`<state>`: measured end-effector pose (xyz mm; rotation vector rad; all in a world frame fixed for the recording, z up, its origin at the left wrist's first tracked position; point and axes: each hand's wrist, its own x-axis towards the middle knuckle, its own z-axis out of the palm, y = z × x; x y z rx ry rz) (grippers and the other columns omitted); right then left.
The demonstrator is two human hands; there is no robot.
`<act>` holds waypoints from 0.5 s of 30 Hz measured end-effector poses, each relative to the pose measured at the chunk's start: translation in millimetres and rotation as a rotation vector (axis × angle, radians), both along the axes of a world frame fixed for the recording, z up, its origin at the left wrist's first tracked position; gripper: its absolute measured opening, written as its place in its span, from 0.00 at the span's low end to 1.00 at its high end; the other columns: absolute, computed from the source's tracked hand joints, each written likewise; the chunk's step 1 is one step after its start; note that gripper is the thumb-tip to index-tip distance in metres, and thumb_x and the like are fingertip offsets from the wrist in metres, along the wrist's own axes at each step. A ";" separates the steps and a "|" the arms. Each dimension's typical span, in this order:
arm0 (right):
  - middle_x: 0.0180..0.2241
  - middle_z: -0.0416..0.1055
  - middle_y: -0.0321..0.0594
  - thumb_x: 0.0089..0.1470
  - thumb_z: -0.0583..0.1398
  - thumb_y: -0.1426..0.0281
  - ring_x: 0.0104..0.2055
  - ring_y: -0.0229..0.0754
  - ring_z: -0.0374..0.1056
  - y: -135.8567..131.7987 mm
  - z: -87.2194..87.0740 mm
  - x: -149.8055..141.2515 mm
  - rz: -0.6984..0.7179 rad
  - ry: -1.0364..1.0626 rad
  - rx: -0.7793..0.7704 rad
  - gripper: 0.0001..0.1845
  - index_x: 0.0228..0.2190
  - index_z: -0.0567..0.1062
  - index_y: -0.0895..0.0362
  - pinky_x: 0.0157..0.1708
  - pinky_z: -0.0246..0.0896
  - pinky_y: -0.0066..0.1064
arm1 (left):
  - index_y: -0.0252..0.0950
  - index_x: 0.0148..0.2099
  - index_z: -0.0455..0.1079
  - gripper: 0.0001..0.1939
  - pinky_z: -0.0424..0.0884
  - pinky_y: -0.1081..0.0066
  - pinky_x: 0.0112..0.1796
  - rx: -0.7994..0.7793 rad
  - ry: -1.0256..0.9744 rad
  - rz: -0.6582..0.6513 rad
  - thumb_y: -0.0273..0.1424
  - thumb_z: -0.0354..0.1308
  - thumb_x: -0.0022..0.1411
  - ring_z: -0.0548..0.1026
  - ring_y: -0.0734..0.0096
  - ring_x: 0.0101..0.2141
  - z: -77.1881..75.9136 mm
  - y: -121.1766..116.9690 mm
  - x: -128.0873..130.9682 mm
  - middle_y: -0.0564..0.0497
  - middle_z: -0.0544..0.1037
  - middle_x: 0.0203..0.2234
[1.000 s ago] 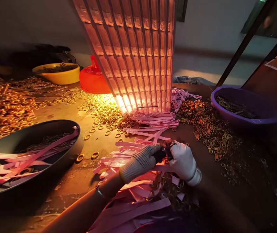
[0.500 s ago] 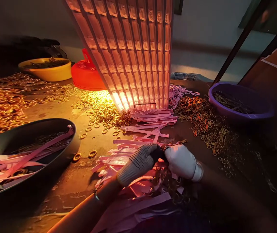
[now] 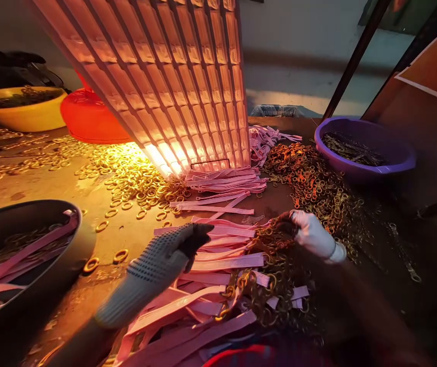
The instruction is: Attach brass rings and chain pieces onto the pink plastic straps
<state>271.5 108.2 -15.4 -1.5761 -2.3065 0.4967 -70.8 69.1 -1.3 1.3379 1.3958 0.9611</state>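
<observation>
My left hand (image 3: pixel 160 260), in a grey dotted knit glove with dark fingertips, lies over a heap of pink strips (image 3: pixel 222 262). Its fingers are pressed together at the end of one strip. My right hand (image 3: pixel 312 234), in a white glove, is further right with its fingers curled into a tangle of linked metal rings (image 3: pixel 275 244). That tangle lies on the pink strips and runs down between my hands. The two hands are apart.
A glowing ribbed panel (image 3: pixel 172 76) leans over the table's middle. Loose gold rings (image 3: pixel 134 178) lie beneath it, with a bigger heap (image 3: pixel 317 188) to the right. A black bowl (image 3: pixel 76 224) holding strips and rings sits left. There are a purple basin (image 3: pixel 363 168), a yellow bowl (image 3: pixel 23 120) and a red lid (image 3: pixel 88 120).
My hands were joined over a small dark piece and have come apart. The left moved down-left onto the strips, the right moved right into the rings. The view has shifted right.
</observation>
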 end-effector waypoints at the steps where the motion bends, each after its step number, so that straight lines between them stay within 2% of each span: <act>1: 0.38 0.79 0.39 0.62 0.57 0.70 0.40 0.40 0.74 15.5 -5.7 7.1 -0.139 -0.113 -0.040 0.10 0.38 0.80 0.54 0.41 0.66 0.28 | 0.39 0.45 0.81 0.16 0.65 0.77 0.17 -0.086 -0.134 -0.004 0.36 0.67 0.53 0.68 0.76 0.18 -4.2 -1.2 6.1 0.50 0.82 0.28; 3: 0.36 0.79 0.46 0.59 0.57 0.76 0.40 0.44 0.75 46.3 -19.7 12.5 -0.411 -0.276 -0.052 0.10 0.38 0.80 0.58 0.40 0.65 0.31 | 0.34 0.45 0.79 0.19 0.54 0.79 0.13 -0.270 -0.415 -0.022 0.44 0.63 0.59 0.58 0.82 0.13 -8.4 -0.6 20.0 0.50 0.79 0.24; 4: 0.37 0.79 0.51 0.57 0.58 0.79 0.41 0.47 0.76 59.9 -27.7 10.7 -0.499 -0.324 -0.047 0.11 0.38 0.79 0.61 0.40 0.65 0.34 | 0.32 0.44 0.78 0.22 0.52 0.79 0.12 -0.354 -0.528 -0.023 0.47 0.62 0.61 0.57 0.83 0.12 -8.0 1.3 26.8 0.49 0.79 0.25; 7: 0.39 0.76 0.65 0.56 0.55 0.83 0.43 0.57 0.76 86.3 -51.0 -2.6 -0.661 -0.388 -0.028 0.14 0.41 0.77 0.69 0.39 0.66 0.41 | 0.29 0.43 0.77 0.26 0.51 0.80 0.12 -0.558 -0.718 -0.045 0.50 0.64 0.59 0.67 0.79 0.16 0.3 8.7 41.0 0.41 0.82 0.31; 10: 0.37 0.75 0.66 0.56 0.52 0.84 0.41 0.59 0.77 90.9 -65.9 -5.8 -0.700 -0.380 -0.026 0.17 0.43 0.76 0.70 0.37 0.66 0.41 | 0.28 0.47 0.78 0.27 0.53 0.80 0.14 -0.637 -0.792 -0.096 0.49 0.63 0.60 0.75 0.73 0.23 4.6 10.2 41.7 0.35 0.82 0.40; 15: 0.32 0.75 0.55 0.49 0.56 0.83 0.36 0.53 0.75 82.8 -68.7 19.9 -0.604 -0.220 -0.024 0.13 0.36 0.76 0.64 0.35 0.64 0.35 | 0.30 0.51 0.78 0.19 0.55 0.82 0.16 -0.570 -0.731 -0.059 0.32 0.65 0.57 0.72 0.78 0.23 -14.3 3.5 31.9 0.37 0.83 0.39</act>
